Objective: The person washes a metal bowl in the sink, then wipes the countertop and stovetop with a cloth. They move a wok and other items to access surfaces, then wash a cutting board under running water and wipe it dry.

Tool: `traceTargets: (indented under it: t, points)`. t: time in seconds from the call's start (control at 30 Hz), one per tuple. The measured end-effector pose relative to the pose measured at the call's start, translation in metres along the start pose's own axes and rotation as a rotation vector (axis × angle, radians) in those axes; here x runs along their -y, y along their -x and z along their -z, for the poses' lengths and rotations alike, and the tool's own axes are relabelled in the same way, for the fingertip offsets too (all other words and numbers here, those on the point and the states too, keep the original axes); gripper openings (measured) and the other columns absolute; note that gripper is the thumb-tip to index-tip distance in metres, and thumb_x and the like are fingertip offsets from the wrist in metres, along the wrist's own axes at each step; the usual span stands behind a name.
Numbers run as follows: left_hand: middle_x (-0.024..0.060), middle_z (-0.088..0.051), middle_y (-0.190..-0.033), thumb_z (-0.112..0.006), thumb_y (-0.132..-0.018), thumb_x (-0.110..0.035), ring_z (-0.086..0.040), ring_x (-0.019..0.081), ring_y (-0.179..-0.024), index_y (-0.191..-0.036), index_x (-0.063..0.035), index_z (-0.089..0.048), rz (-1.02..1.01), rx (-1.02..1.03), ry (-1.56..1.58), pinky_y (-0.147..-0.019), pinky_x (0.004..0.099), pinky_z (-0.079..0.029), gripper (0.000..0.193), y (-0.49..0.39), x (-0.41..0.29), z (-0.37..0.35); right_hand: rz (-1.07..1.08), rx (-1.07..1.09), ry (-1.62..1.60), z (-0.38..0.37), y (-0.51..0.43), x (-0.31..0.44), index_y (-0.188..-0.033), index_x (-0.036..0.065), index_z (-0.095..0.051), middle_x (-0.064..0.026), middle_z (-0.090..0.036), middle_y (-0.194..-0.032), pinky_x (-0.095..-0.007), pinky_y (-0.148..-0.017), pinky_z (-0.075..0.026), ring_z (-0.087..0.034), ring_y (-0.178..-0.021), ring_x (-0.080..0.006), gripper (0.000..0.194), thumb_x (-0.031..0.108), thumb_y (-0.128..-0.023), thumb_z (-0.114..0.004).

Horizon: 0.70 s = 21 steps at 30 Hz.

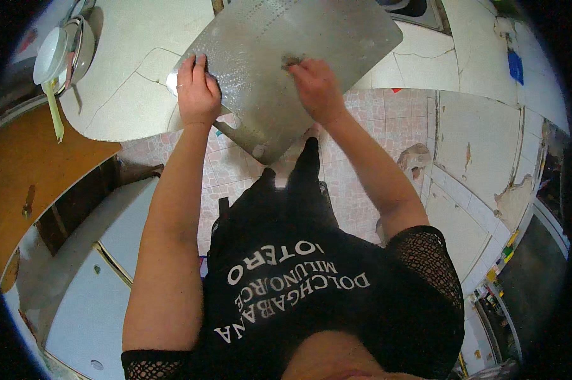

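A large grey metal sheet (343, 33) with rounded corners lies before me, its near corner jutting past the counter edge over the floor. Water drops and wet streaks shine on its left half. My left hand (198, 95) holds the sheet by its left corner, fingers laid over the top face. Pinched in the fingers of my right hand (318, 88) is a small dark scouring pad (291, 61), pressed to the middle of the sheet. Most of the pad's near side is hidden by the fingers.
The cracked pale countertop (134, 61) runs beneath the sheet. Bowls and a strainer (53, 54) with a yellow-green handle stand at the far left. Part of a metal sink or hob (424, 14) shows behind the sheet. Cabinet doors (476, 142) line the right, above a pink tiled floor (371, 114).
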State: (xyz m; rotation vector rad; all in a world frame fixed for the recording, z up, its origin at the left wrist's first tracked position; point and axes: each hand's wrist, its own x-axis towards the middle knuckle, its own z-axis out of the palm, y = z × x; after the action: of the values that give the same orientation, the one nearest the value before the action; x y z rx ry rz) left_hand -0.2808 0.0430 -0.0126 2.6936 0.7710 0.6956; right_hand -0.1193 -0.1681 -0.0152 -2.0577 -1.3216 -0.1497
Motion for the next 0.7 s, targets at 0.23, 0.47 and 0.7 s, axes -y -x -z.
traceTargets:
  t: [0.23, 0.47, 0.7]
  points:
    - [0.0237, -0.051, -0.129, -0.052, -0.086, -0.009, -0.048, 0.041, -0.12, -0.123, -0.0012, -0.057, 0.025, 0.02, 0.011, -0.103, 0.0479, -0.04, 0.038, 0.002, 0.002, -0.004, -0.001, 0.026, -0.04, -0.01, 0.012, 0.044, -0.086, 0.005, -0.065, -0.0144, -0.06, -0.085, -0.0413, -0.072, -0.048, -0.057, -0.08, -0.0334, 0.007, 0.006, -0.084, -0.059]
    - [0.0228, -0.051, -0.13, -0.052, -0.086, -0.008, -0.047, 0.0413, -0.12, -0.123, -0.0014, -0.057, 0.022, 0.016, 0.008, -0.103, 0.0471, -0.04, 0.038, 0.002, 0.0, -0.002, -0.142, 0.018, 0.188, -0.006, -0.016, -0.007, -0.085, 0.005, -0.061, -0.0148, -0.059, -0.083, -0.0412, -0.072, -0.046, -0.056, -0.078, -0.0336, 0.005, 0.006, -0.081, -0.058]
    - [0.0217, -0.051, -0.131, -0.053, -0.085, -0.009, -0.047, 0.0403, -0.122, -0.124, -0.0029, -0.056, 0.019, 0.011, 0.039, -0.105, 0.0474, -0.038, 0.04, 0.0, -0.002, -0.003, -0.203, 0.029, 0.234, 0.012, -0.036, -0.017, -0.083, 0.005, -0.06, -0.0132, -0.059, -0.082, -0.0426, -0.072, -0.049, -0.059, -0.081, -0.0307, 0.007, 0.006, -0.08, -0.053]
